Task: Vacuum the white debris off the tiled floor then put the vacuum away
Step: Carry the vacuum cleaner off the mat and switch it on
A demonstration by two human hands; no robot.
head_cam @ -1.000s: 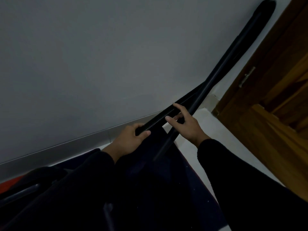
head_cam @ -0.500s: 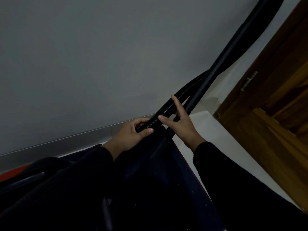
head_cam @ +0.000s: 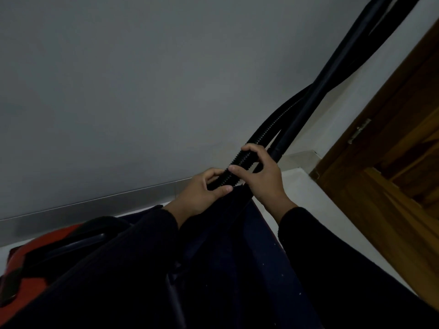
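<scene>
Both hands' fingers (head_cam: pixel 215 173) curled round ribbed hose (head_cam: pixel 240 160); grey wall (head_cam: pixel 142 91), wooden door (head_cam: pixel 392 150) right.

A plain grey wall (head_cam: pixel 142 91) fills most of the view, with a pale skirting strip (head_cam: pixel 95 205) running along its foot. At the right stands a brown wooden door (head_cam: pixel 392 162) bearing a small metal hinge (head_cam: pixel 358 134) on its edge. A dark blue cloth (head_cam: pixel 256 269), flecked with tiny white specks, lies at the bottom.
</scene>
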